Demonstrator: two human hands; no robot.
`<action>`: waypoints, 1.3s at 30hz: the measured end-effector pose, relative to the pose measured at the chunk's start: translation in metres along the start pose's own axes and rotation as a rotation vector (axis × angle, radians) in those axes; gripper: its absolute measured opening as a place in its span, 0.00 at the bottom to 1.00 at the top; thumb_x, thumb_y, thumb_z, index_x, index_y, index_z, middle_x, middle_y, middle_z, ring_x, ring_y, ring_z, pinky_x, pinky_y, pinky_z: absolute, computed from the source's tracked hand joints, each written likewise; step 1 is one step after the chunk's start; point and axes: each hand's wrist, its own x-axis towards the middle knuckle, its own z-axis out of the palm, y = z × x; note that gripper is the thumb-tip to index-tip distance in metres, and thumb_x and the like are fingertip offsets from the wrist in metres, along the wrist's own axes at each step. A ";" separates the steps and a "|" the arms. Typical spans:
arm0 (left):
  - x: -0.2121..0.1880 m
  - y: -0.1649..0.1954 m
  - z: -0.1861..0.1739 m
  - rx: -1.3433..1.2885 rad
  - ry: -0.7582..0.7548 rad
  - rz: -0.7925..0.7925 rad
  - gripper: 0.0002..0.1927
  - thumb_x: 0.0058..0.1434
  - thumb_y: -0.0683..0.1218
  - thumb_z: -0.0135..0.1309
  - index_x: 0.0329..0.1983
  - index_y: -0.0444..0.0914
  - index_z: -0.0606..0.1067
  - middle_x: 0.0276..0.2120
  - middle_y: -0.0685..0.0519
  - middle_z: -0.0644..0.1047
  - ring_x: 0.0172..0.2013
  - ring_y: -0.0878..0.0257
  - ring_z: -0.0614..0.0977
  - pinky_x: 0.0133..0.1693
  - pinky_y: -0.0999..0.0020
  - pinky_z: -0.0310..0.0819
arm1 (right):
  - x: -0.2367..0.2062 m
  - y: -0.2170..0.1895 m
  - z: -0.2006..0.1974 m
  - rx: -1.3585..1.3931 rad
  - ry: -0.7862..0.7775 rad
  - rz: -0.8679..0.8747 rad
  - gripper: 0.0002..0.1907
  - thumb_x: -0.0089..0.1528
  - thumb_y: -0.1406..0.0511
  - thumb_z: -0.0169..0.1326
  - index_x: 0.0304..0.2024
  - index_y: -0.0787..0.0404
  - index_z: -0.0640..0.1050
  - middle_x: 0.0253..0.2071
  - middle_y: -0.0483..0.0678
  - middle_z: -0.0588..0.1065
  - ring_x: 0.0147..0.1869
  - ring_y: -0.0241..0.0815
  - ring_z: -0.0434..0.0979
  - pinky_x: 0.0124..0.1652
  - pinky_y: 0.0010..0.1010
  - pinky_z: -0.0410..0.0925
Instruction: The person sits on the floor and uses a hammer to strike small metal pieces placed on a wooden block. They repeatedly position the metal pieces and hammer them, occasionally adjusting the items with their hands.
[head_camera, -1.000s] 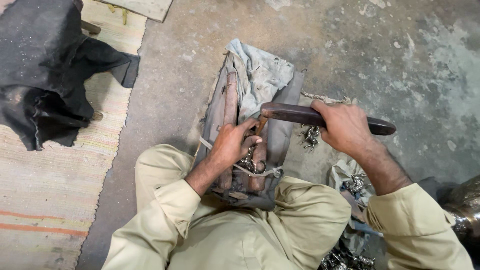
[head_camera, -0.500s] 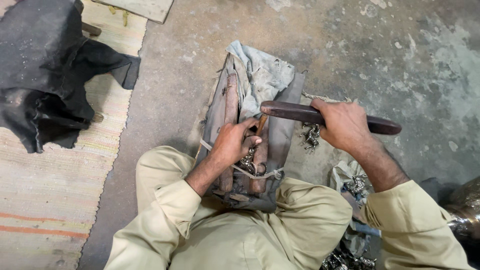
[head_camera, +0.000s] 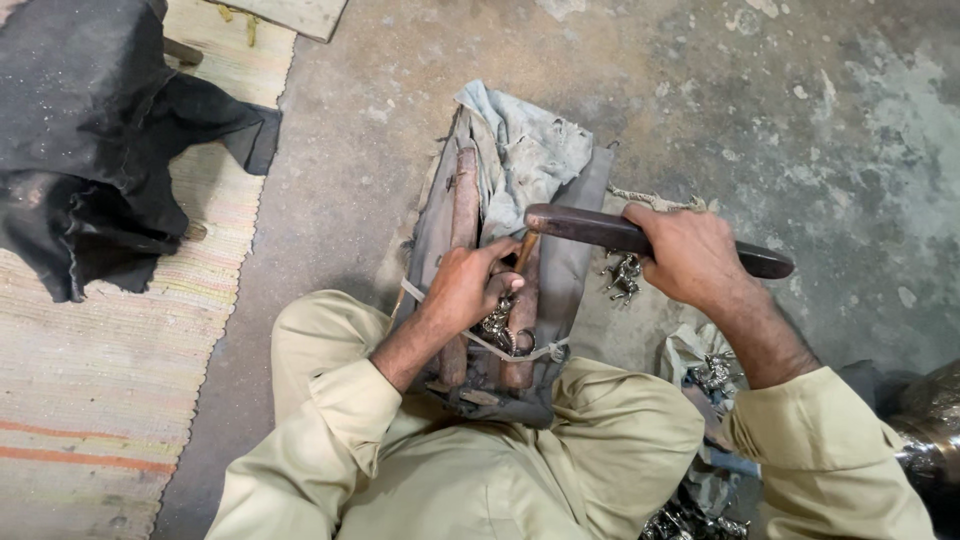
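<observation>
My right hand (head_camera: 690, 255) grips a dark wooden bar-shaped tool (head_camera: 590, 228) and holds it across a cloth-covered work block (head_camera: 505, 270) between my knees. My left hand (head_camera: 468, 285) presses a small silvery metal piece (head_camera: 500, 322) against two brown wooden rods on the block, with a thin punch (head_camera: 525, 252) rising from its fingers to the bar's end. A cord (head_camera: 520, 352) ties the rods down. A grey rag (head_camera: 525, 150) drapes the far end of the block.
A black cloth heap (head_camera: 95, 130) lies on a striped woven mat (head_camera: 110, 380) at left. Small silvery castings (head_camera: 622, 275) lie on the concrete floor beside the block, with more (head_camera: 712, 372) by my right knee. A shiny metal vessel (head_camera: 925, 440) sits at the right edge.
The dark bar in my right hand has shifted slightly and sits a little lower over the punch. My left hand stays on the metal piece.
</observation>
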 end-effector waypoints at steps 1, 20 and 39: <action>0.000 0.000 0.000 -0.004 0.003 0.025 0.24 0.59 0.43 0.64 0.58 0.37 0.75 0.37 0.43 0.85 0.41 0.53 0.88 0.43 0.58 0.81 | 0.000 -0.001 0.001 -0.105 0.030 -0.089 0.22 0.53 0.65 0.61 0.51 0.53 0.75 0.35 0.55 0.81 0.44 0.61 0.81 0.41 0.52 0.71; 0.002 0.011 -0.007 0.000 -0.072 -0.117 0.25 0.60 0.47 0.64 0.60 0.40 0.73 0.37 0.47 0.85 0.35 0.53 0.88 0.41 0.59 0.80 | -0.002 0.004 0.006 0.161 -0.063 0.191 0.25 0.58 0.61 0.62 0.57 0.54 0.72 0.34 0.57 0.80 0.40 0.60 0.82 0.41 0.52 0.71; -0.023 -0.014 -0.022 -0.261 0.031 -0.281 0.20 0.60 0.45 0.63 0.55 0.38 0.75 0.35 0.46 0.86 0.29 0.59 0.86 0.32 0.63 0.81 | -0.055 -0.013 0.096 1.018 -0.039 0.056 0.16 0.60 0.58 0.67 0.42 0.62 0.80 0.31 0.37 0.72 0.34 0.31 0.69 0.35 0.28 0.65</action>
